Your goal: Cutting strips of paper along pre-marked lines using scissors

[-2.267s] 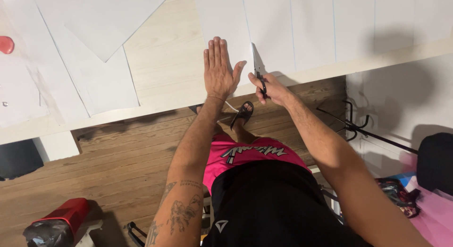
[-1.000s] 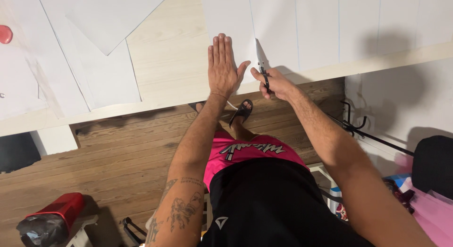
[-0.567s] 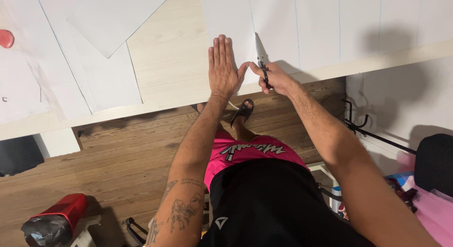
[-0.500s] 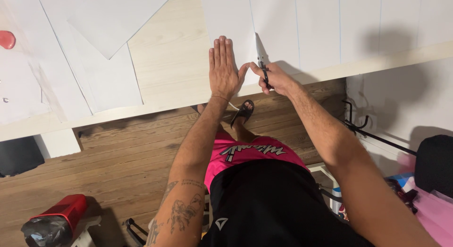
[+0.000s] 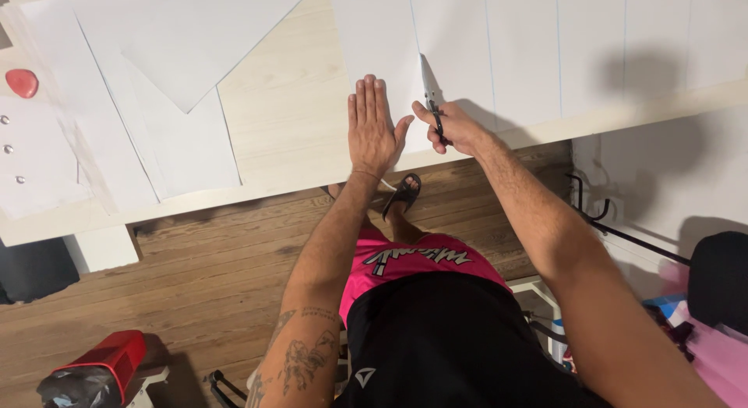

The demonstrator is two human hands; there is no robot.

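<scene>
My left hand (image 5: 375,128) lies flat, fingers together, pressing a large white sheet of paper (image 5: 522,49) ruled with thin blue lines onto a pale wooden table (image 5: 280,104). My right hand (image 5: 454,127) grips black-handled scissors (image 5: 433,112) just right of my left thumb. The blades point away from me along one blue line, and the cut runs a short way in from the paper's near edge.
More white sheets (image 5: 156,73) overlap on the table's left, beside a red blob (image 5: 22,81) and small metal pins (image 5: 8,149). Below lie a wood plank floor (image 5: 210,268), a red bin (image 5: 97,369), a black metal stand (image 5: 600,221) and a dark chair (image 5: 717,275).
The view has shifted slightly. The scissors have worked a little farther into the paper along the line, my right hand following. My left hand stays flat on the sheet.
</scene>
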